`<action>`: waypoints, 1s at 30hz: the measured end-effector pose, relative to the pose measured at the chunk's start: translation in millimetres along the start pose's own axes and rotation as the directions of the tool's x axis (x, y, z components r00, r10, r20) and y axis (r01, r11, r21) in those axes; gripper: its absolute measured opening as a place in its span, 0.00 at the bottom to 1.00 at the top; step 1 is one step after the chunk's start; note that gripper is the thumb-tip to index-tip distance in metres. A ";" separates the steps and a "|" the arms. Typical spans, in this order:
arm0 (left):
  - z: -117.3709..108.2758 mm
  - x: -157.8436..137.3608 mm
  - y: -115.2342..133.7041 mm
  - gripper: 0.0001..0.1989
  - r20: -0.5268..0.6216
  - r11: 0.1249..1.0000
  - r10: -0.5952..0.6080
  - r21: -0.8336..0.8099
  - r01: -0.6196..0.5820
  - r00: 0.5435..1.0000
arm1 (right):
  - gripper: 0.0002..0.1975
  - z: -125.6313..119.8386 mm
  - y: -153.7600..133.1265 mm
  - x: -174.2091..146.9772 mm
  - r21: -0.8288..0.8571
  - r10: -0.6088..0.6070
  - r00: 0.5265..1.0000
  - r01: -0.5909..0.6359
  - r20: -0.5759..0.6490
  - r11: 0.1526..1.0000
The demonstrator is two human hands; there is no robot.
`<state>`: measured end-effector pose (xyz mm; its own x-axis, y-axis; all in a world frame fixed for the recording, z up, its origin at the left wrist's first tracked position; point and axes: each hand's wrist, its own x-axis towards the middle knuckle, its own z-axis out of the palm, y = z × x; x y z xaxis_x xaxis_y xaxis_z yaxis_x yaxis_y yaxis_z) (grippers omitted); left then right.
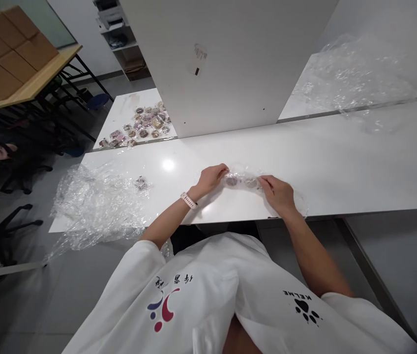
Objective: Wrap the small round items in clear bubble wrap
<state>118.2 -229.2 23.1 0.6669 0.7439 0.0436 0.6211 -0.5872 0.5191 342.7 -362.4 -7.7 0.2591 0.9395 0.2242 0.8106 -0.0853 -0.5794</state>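
Note:
Between my two hands a clear plastic wrapper [241, 180] is stretched out, with two small round items inside it. One of these is a dark purplish disc [231, 181], the other a paler greyish disc [251, 182]. My left hand [212, 178] pinches the wrapper's left end. At the right end, the fingers of my right hand [278, 193] are closed on the same plastic. A single wrapped round item [141, 183] lies on the white table to the left of my left hand. What exactly the discs are cannot be made out.
Crumpled clear plastic [98, 201] is heaped at the table's left end. Several wrapped round items [149, 123] lie beyond the far edge at left. An upright white panel [226, 69] stands ahead. More plastic film [359, 78] lies at the far right.

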 end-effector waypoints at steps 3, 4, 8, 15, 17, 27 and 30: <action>-0.1 20.9 10.5 0.09 0.018 0.992 -0.080 0.102 0.078 0.997 | 0.16 3.6 1.4 22.6 -0.061 0.186 0.982 -0.185 0.014 0.981; 2.1 21.2 14.9 0.10 -0.030 0.983 -0.077 0.163 0.081 0.997 | 0.15 5.1 1.4 25.8 -0.076 0.199 0.980 -0.199 0.002 0.977; 20.3 -8.2 29.8 0.21 -0.197 0.964 0.090 0.264 -0.036 0.976 | 0.17 7.4 0.4 10.4 -0.102 0.028 0.982 -0.048 -0.185 0.994; 47.7 -22.9 23.5 0.25 -0.126 0.980 -0.201 -0.031 0.199 0.971 | 0.15 1.4 -8.4 -51.8 -0.213 -0.094 0.943 0.026 -0.318 0.977; 46.3 -10.7 26.2 0.23 -0.176 0.928 -0.307 -0.275 0.253 0.935 | 0.15 3.4 -11.2 -57.3 -0.126 -0.028 0.954 -0.010 -0.298 0.992; 27.9 -17.2 84.9 0.19 0.281 -0.029 -0.232 -0.959 0.282 0.931 | 0.35 -11.8 -40.7 -27.8 0.851 0.195 0.953 -0.295 0.231 0.435; 28.7 -26.7 91.3 0.17 0.345 0.033 -0.190 -0.934 0.357 0.919 | 0.33 -9.7 -54.1 -33.5 0.851 0.183 0.945 -0.325 0.272 0.412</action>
<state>168.9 -311.8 44.8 0.6370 0.6855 -0.3526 -0.1258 0.5438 0.8297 295.2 -392.5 23.8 0.2497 0.9623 -0.1075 -0.1978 -0.0580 -0.9785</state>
